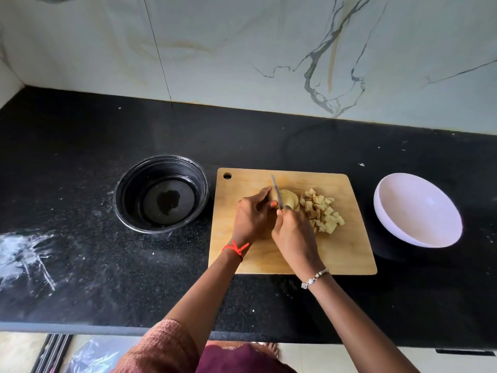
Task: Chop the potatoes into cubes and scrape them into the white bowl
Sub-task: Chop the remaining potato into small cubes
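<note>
1. On the cutting board [293,254], mid-worktop [80,144]: the knife [277,192] sits edge-down at the left edge of the potato [289,200].
2. Knife axis: runs near-to-far, with the tip pointing away from the person towards the marble wall [242,49] and canted slightly left. The handle end is buried in the right hand [293,232].
3. Right grip: fingers are wrapped round the knife handle and the fist sits just behind the potato.
4. Left hand [252,216]: just left of the blade, fingers bent down, index finger reaching along the blade's left face. Can't tell its grip, because what lies under the fingers is hidden.
5. Potato: pale and rounded, lying flat, showing only to the right of the blade.
6. Potato cubes [322,214]: a loose pile on the board, just right of the potato, between it and the board's right edge.
7. White bowl [418,211]: on the worktop right of the board, apart from it, tilted with its opening towards the board.
8. Black bowl [121,195]: left of the board, close to its edge, upright.
9. White powdery smear [24,254]: on the far left of the worktop.
10. Wrists: red thread [236,249] on the left, beaded bracelet [314,278] on the right.
</note>
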